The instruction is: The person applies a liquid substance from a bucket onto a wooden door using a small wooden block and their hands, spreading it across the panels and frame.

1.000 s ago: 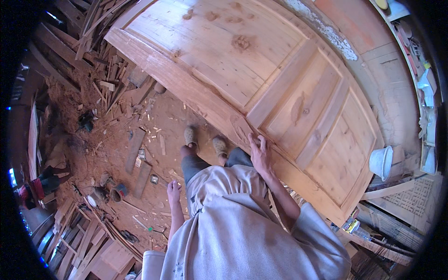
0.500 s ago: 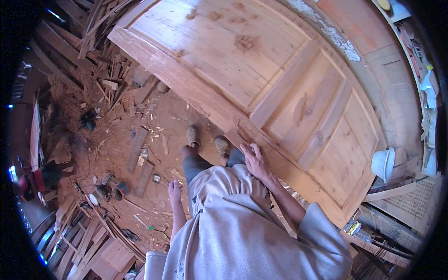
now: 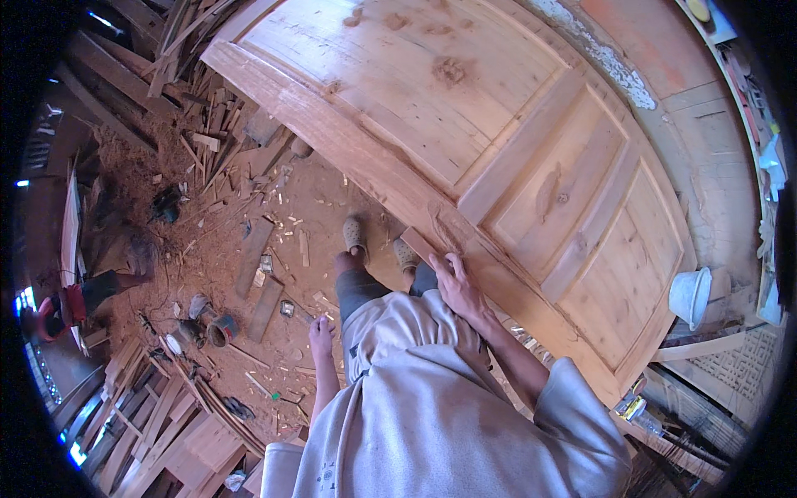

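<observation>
A large panelled wooden door [image 3: 506,153] lies slantwise in front of me and to my right, bare and pale brown with dark knots. My right hand [image 3: 462,290] is at its near edge, fingers bent over the end of a flat brown piece [image 3: 419,243], perhaps a wood or sanding block; its kind does not show plainly. The piece lies along the door's edge, beside a dark worn patch [image 3: 448,226]. My left hand [image 3: 322,336] hangs apart from the door over the floor, fingers curled in, with nothing visible in it.
A white bucket [image 3: 690,297] stands by the door's right end. Wood offcuts [image 3: 220,124] heap at the far left, more boards [image 3: 178,448] at the lower left. Shavings and a small pot [image 3: 222,330] lie on the dirt floor. At the left rim, red and dark clothing [image 3: 75,305] suggests another person.
The whole view has shifted slightly. My right hand and the brown piece have slid a little along the door edge, away from the worn patch. The red and dark figure at left has moved.
</observation>
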`<state>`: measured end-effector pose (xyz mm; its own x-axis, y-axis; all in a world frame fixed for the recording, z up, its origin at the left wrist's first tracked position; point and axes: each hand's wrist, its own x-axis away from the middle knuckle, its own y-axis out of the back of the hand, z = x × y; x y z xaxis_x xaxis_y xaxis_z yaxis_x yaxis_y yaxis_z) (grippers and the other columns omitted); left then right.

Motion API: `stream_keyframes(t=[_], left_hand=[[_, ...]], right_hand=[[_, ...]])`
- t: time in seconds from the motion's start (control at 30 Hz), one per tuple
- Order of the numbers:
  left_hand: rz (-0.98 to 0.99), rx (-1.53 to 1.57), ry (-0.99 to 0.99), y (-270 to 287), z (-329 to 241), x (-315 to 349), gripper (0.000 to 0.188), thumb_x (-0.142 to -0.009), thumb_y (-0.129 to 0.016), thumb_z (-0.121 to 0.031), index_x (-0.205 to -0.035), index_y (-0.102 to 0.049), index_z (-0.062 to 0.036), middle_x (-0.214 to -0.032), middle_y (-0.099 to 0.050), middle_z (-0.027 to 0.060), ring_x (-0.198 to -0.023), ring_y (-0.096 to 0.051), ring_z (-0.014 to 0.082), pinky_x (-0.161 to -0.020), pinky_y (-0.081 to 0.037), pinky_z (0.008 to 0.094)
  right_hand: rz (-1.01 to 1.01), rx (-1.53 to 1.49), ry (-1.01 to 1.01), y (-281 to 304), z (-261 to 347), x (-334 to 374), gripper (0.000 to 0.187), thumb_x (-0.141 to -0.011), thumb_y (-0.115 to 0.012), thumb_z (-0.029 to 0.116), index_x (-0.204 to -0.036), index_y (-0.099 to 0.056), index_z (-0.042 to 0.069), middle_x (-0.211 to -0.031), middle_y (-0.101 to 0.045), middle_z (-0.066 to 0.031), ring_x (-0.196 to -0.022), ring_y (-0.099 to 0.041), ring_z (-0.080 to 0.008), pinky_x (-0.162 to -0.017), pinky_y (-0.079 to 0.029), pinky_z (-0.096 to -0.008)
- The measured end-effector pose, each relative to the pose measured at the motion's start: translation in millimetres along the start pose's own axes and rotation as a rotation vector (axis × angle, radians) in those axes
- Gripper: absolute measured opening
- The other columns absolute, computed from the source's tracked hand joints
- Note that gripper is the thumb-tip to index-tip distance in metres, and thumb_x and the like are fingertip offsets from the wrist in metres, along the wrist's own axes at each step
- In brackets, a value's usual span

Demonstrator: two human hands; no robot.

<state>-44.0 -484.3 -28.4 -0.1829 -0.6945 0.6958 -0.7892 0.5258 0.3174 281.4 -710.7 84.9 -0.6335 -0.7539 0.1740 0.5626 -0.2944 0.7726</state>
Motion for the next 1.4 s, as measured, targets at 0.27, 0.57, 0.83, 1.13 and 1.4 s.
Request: stream_keyframes(t=[0.27,0.57,0.83,1.13,1.4], left_hand=[[0.088,-0.108,0.012,17.9,-13.5,-9.3,0.04,-0.093,-0.048,-0.03,-0.117,-0.05,0.0018,-0.096,-0.06,0.0097,-0.084,-0.062,0.0179,-0.065,-0.049,0.0269],[0.138,-0.253,-0.047,8.9,-76.5,-35.6,0.037,-0.093,-0.048,-0.029,-0.115,-0.051,0.0018,-0.099,-0.058,0.0108,-0.085,-0.062,0.0188,-0.066,-0.049,0.0267],[0.232,-0.264,-0.107,8.7,-106.8,-67.9,0.037,-0.094,-0.048,-0.029,-0.114,-0.053,0.001,-0.102,-0.058,0.01,-0.085,-0.062,0.0183,-0.065,-0.049,0.0256],[0.312,-0.358,-0.08,10.7,-138.5,-92.8,0.036,-0.093,-0.05,-0.029,-0.114,-0.052,0.0002,-0.103,-0.057,0.0088,-0.082,-0.061,0.016,-0.063,-0.049,0.0242],[0.407,-0.4,-0.185,21.1,-201.9,-137.8,0.033,-0.093,-0.051,-0.028,-0.109,-0.055,0.0005,-0.09,-0.059,0.0062,-0.074,-0.059,0.0116,-0.059,-0.047,0.0224]], right_hand=[[-0.147,0.021,-0.191,-6.0,-0.1,7.4,0.053,-0.08,-0.056,0.006,-0.132,-0.043,0.011,-0.119,-0.043,-0.022,-0.102,-0.051,-0.0412,-0.083,-0.047,-0.0454],[-0.099,0.044,-0.167,-13.1,22.4,-7.5,0.055,-0.078,-0.055,0.004,-0.131,-0.043,0.012,-0.112,-0.044,-0.0167,-0.1,-0.052,-0.0363,-0.087,-0.045,-0.0439],[-0.209,0.219,-0.264,-23.3,24.5,-4.6,0.056,-0.076,-0.059,0.004,-0.13,-0.045,0.009,-0.111,-0.043,-0.0164,-0.098,-0.05,-0.0334,-0.083,-0.048,-0.0428],[-0.447,0.103,-0.335,-32.6,46.4,-13.0,0.056,-0.074,-0.061,0.005,-0.127,-0.045,0.01,-0.109,-0.046,-0.018,-0.097,-0.051,-0.0353,-0.081,-0.049,-0.0415],[-0.486,0.217,-0.532,-53.4,83.2,-82.7,0.052,-0.076,-0.06,0.007,-0.126,-0.045,0.01,-0.108,-0.046,-0.0165,-0.096,-0.051,-0.0338,-0.081,-0.047,-0.0424]])
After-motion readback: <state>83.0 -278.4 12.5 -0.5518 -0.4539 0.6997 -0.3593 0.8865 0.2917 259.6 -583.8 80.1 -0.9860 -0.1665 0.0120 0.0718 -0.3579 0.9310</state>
